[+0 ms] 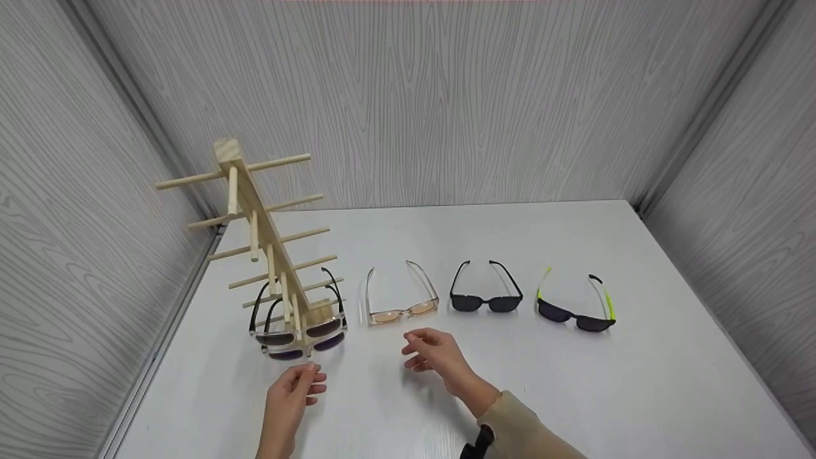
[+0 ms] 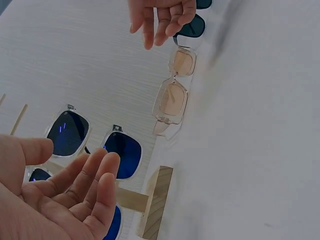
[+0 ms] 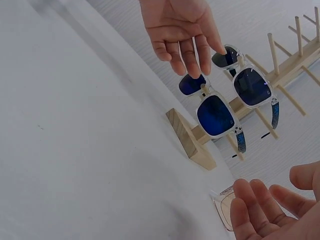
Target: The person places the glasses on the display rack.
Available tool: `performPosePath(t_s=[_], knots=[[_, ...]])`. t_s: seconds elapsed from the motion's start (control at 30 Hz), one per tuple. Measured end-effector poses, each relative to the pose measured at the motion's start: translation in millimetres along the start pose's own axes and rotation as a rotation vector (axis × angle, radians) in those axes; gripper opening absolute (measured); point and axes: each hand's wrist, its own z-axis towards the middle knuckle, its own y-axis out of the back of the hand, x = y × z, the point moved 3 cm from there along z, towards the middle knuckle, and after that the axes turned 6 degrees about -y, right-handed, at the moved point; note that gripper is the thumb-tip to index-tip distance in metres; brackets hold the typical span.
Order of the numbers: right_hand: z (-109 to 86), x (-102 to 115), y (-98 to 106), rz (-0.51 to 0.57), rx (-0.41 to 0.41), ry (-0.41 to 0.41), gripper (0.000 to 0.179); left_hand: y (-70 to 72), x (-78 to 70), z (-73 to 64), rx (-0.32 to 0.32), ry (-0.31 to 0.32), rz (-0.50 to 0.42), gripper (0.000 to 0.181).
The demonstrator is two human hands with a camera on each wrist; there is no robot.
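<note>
My left hand (image 1: 290,398) is just in front of the foot of a wooden glasses rack (image 1: 271,233), fingers loosely bent and holding nothing. Two pairs of clear-framed sunglasses hang one above the other on the lowest pegs: an upper pair (image 3: 251,87) and a lower pair (image 3: 215,116), both with dark bluish lenses. Over the table, my right hand (image 1: 440,357) hovers with relaxed fingers and holds nothing. Nearest to it are clear-framed glasses with orange-tinted lenses (image 1: 386,317), which lie with their temples spread and pointing away from me.
Black sunglasses (image 1: 467,303) lie to the right of the tinted pair, temples spread. Farther right are dark sunglasses with yellow-green temples (image 1: 593,324). Several bare pegs (image 1: 280,164) stick out from the rack on its upper part. Grey wood-grain panels (image 1: 408,108) enclose the white table (image 1: 637,395).
</note>
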Motion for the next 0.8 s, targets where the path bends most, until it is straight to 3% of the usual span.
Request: performPosePath(t_s=[0.1, 0.2, 0.53, 0.8], knots=[[-6.7, 4.1, 3.4, -0.001, -0.003, -0.003, 0.032, -4.2, -15.3, -9.7, 0.014, 0.015, 0.010, 0.045], [-14.3, 10.2, 6.4, -0.011, -0.012, -0.008, 0.027, -8.0, -20.2, -13.0, 0.033, 0.039, 0.014, 0.046], [-4.2, -6.6, 25.4, 0.005, -0.049, -0.003, 0.038, -22.6, -18.6, -12.6, 0.067, 0.025, 0.004, 0.042], [-4.2, -13.6, 36.9, 0.020, -0.060, 0.016, 0.041, -31.2, -21.6, -15.4, 0.108, -0.032, -0.019, 0.041]])
